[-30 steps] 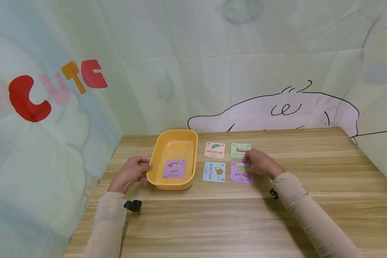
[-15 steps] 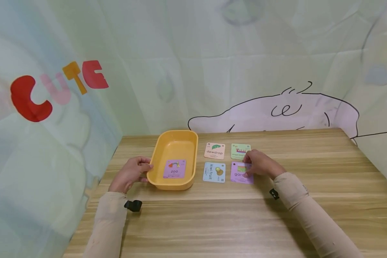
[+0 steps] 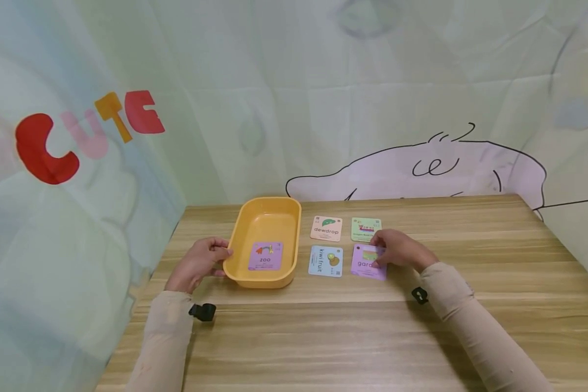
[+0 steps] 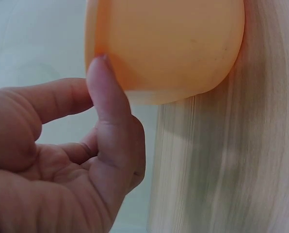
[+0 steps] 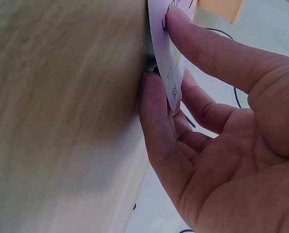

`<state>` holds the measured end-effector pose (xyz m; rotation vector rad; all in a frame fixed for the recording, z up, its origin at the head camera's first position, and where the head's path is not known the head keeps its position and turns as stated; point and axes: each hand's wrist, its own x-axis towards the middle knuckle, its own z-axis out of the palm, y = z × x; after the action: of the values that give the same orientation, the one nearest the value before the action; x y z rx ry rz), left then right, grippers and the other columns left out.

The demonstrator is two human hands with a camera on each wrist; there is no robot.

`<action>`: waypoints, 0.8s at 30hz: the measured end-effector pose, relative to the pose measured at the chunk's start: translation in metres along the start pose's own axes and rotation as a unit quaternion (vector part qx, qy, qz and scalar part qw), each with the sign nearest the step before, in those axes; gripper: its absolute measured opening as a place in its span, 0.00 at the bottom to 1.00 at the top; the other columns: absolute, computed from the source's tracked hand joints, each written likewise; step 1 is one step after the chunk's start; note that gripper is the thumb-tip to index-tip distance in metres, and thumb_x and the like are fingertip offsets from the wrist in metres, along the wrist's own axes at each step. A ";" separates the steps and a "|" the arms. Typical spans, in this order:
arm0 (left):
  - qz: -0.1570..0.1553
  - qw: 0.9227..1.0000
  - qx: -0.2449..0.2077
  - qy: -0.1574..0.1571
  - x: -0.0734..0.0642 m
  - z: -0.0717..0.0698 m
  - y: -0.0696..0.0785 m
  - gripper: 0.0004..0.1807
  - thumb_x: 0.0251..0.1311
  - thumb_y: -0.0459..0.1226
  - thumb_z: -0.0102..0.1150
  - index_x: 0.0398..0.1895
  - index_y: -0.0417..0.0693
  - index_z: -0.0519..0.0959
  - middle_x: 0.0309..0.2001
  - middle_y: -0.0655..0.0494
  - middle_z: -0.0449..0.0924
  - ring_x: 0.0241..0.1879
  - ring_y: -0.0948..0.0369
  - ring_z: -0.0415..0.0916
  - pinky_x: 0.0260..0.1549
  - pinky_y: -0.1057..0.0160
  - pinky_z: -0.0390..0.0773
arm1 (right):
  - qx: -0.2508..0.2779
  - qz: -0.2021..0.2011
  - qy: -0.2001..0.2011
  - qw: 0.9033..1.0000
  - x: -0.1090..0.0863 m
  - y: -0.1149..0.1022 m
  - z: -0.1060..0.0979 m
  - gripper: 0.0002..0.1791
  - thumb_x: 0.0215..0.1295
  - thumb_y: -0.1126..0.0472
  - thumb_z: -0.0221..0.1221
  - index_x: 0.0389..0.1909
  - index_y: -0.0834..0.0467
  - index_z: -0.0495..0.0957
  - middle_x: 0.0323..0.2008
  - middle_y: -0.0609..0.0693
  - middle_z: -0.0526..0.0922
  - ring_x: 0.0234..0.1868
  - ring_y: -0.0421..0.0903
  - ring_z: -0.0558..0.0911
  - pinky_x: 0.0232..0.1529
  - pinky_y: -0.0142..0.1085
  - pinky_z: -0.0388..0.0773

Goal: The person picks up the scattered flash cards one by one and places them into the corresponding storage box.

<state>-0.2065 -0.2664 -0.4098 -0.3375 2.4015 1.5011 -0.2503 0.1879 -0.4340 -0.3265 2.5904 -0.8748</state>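
My left hand (image 3: 199,265) pinches the near left rim of a yellow plastic tray (image 3: 235,239); the left wrist view shows a fingertip against the wall of the tray (image 4: 168,48). Flat inside lies a purple "zoo" card (image 3: 264,257). On the right, my right hand (image 3: 402,250) pinches a purple card (image 3: 365,270) whose word starts "gard", the rest being covered. Seen from the right wrist, the thumb lies on the face of the card (image 5: 168,63) and a finger is behind its edge, which is tilted up off the table.
A blue "kiwi fruit" card (image 3: 325,261) lies between tray and right hand. Behind are a pink "dewdrop" card (image 3: 326,228) and a green card (image 3: 365,228), partly covered by the right hand. The wooden table (image 3: 294,337) meets a printed cloth backdrop (image 3: 235,109).
The purple "gard" card has shifted very slightly right and lifted at its edge with the right hand. The left hand and tray have stayed in place.
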 end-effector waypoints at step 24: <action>0.009 1.000 -0.005 -0.004 -0.001 0.000 -0.001 0.20 0.74 0.39 0.55 0.62 0.35 0.70 0.54 0.41 0.76 0.43 0.56 0.81 0.38 0.59 0.87 | 0.089 0.003 0.008 0.996 -0.005 0.011 0.002 0.23 0.57 0.69 0.72 0.52 0.66 0.75 0.48 0.58 0.78 0.46 0.50 0.77 0.49 0.39 0.74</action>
<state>-0.2049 -0.2667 -0.4105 -0.3126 2.3989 1.5196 -0.2458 0.1969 -0.4406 -0.2624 2.5023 -1.1017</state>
